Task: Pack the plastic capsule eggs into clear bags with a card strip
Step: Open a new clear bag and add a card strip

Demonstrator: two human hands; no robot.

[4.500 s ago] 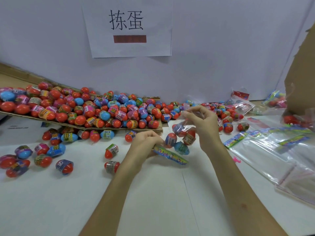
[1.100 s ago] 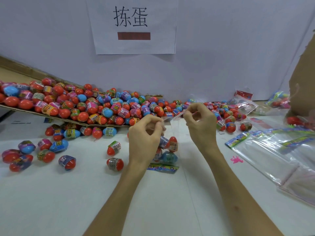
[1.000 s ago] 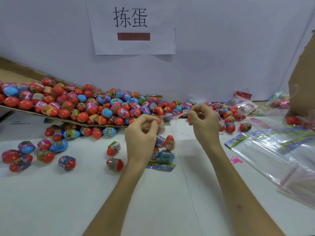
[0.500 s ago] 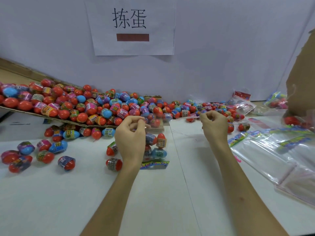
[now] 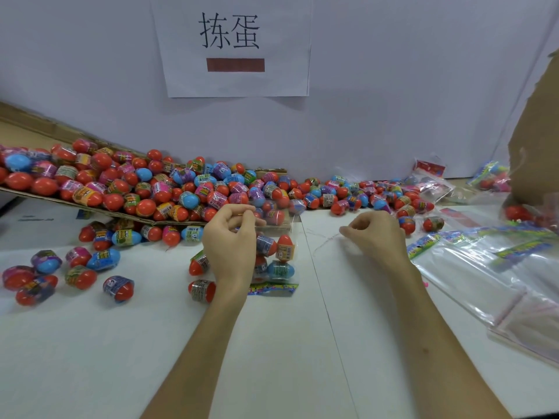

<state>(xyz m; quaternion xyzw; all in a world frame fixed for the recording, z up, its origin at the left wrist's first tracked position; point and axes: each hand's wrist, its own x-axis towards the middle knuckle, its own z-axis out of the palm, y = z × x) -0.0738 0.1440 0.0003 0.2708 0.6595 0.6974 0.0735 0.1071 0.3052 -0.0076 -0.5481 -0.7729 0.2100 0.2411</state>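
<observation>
**Hands apart, bag hanging from the left**

The left hand (image 5: 230, 249) pinches the top edge of the clear bag (image 5: 289, 228) at frame centre. The right hand (image 5: 376, 234), well apart, has its fingers curled, pinching a faint thin strip (image 5: 325, 237). The bag holds red and blue eggs (image 5: 284, 249), with the card strip (image 5: 272, 289) lying crosswise at the bottom. Bare table (image 5: 272, 358) fills the lower frame. The egg heap (image 5: 151, 189) crowds the upper left and the empty bags (image 5: 490, 267) the right. The bag's long axis runs up-down, mouth up.
</observation>
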